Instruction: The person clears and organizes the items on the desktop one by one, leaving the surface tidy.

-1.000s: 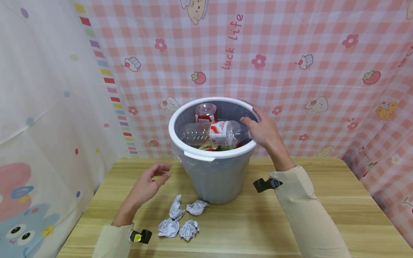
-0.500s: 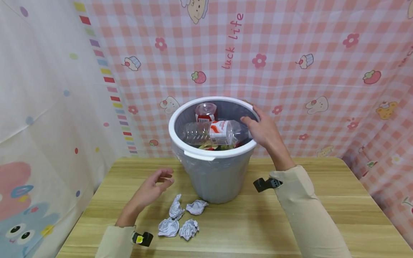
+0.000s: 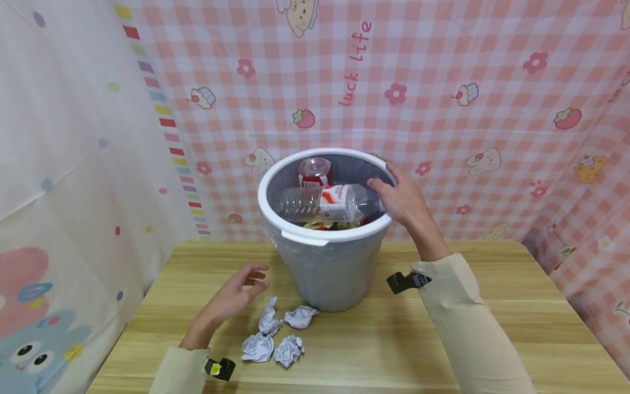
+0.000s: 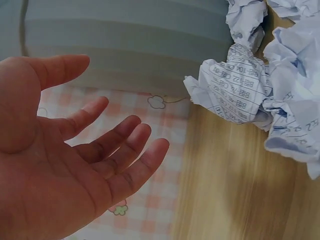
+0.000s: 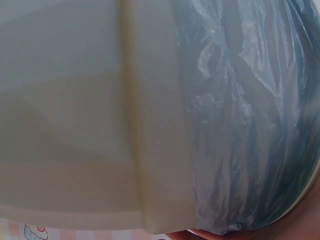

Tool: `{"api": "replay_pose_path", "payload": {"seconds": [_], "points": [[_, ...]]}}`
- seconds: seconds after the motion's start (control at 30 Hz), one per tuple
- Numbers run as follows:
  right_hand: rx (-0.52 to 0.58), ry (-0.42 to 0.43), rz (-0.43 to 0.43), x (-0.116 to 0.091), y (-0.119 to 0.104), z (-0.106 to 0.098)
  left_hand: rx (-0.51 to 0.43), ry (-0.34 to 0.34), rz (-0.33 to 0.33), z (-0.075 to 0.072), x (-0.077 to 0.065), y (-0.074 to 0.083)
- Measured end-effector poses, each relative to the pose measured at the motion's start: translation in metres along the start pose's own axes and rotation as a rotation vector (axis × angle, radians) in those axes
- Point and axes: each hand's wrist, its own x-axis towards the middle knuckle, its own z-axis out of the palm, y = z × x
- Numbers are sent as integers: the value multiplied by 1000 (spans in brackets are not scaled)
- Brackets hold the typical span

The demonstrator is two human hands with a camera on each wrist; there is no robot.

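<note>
A grey trash can [image 3: 339,271] with a white rim stands on the wooden table, lined with a plastic bag [image 5: 240,115]. My right hand [image 3: 406,203] grips its rim at the right, thumb over the inner side. A clear plastic bottle [image 3: 300,203] with a white and orange label lies across the top of the trash, and a second bottle [image 3: 314,171] with a red label is behind it. My left hand [image 3: 238,293] is held left of the can with fingers loosely bent and nothing in them. Several crumpled paper balls [image 3: 289,351] lie just to its right, printed lines showing on one paper ball [image 4: 232,87].
The wooden table [image 3: 467,306] stretches to both sides of the can. Behind it hangs a pink checked cloth [image 3: 433,131], and a white patterned cloth [image 3: 88,180] hangs at the left. Scraps [image 3: 320,225] show under the bottle.
My left hand has moved a little to the right and nearer to me, closer to the paper balls. The right hand and the trash can stay where they were.
</note>
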Motion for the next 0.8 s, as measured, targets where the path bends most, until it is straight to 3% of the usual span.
{"api": "replay_pose_path", "payload": {"seconds": [0.8], "points": [[13, 2, -9, 0, 1, 0, -32, -90, -14, 15, -1, -11]]}}
